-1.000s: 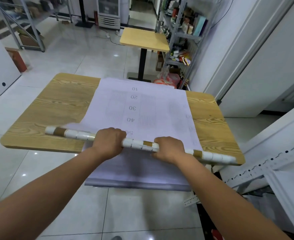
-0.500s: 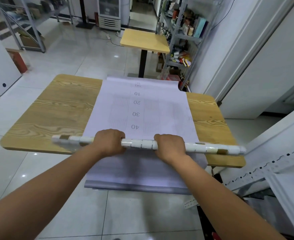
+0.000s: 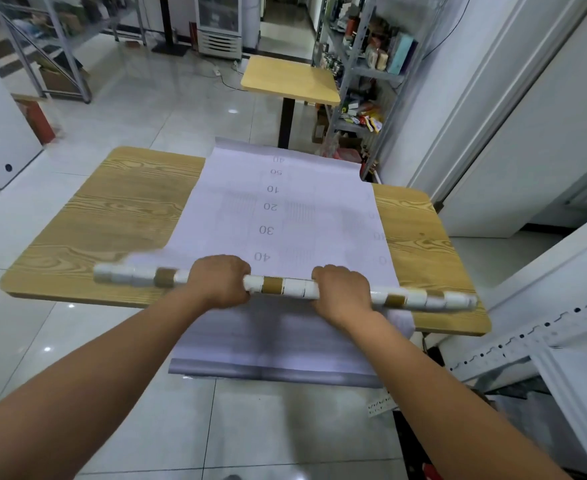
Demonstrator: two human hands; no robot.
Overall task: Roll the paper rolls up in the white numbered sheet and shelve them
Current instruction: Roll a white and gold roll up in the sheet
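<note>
White paper rolls (image 3: 281, 287), ends blurred, gripped under left hand (image 3: 217, 282), right hand (image 3: 342, 292)

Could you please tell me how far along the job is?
Done: the white numbered sheet lies spread over the table. In hand: the left hand and right hand grip the row of paper rolls across it. Left: no sheet looks wrapped round them; shelving remains.

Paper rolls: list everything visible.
The paper rolls form a long thin row of short white pieces and a few brown ones, end to end. It lies across the sheet near the front edge of the table, both ends past the sheet. The left hand and right hand grip its middle; left end blurred.
</note>
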